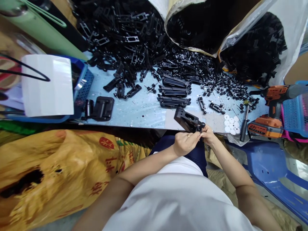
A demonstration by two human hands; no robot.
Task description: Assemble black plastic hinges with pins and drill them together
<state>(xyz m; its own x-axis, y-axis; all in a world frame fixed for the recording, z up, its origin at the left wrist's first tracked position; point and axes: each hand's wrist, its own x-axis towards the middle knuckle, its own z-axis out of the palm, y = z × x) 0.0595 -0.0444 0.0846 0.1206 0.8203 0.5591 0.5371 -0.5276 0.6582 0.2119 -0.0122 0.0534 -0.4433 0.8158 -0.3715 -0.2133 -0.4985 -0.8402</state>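
Note:
In front of my body, at the table's front edge, my left hand (186,143) is closed on a black plastic folding bracket (186,118) with a slotted arm. Its wide end points up and to the left. My right hand (209,134) pinches the ball-like end of the same bracket, fingertips close to those of the left. Any small part between the fingers is hidden. Just beyond lie several stacked black brackets (174,92) in a row. Two loose slotted arms (201,105) rest to their right, near white round discs (232,124).
Heaps of black parts (134,38) and small screws (221,80) cover the table's back. Open sacks (192,49) stand behind. An orange cordless drill (269,109) and a screwdriver (244,123) lie right. A blue basket (88,81) and a black stand (103,108) are left.

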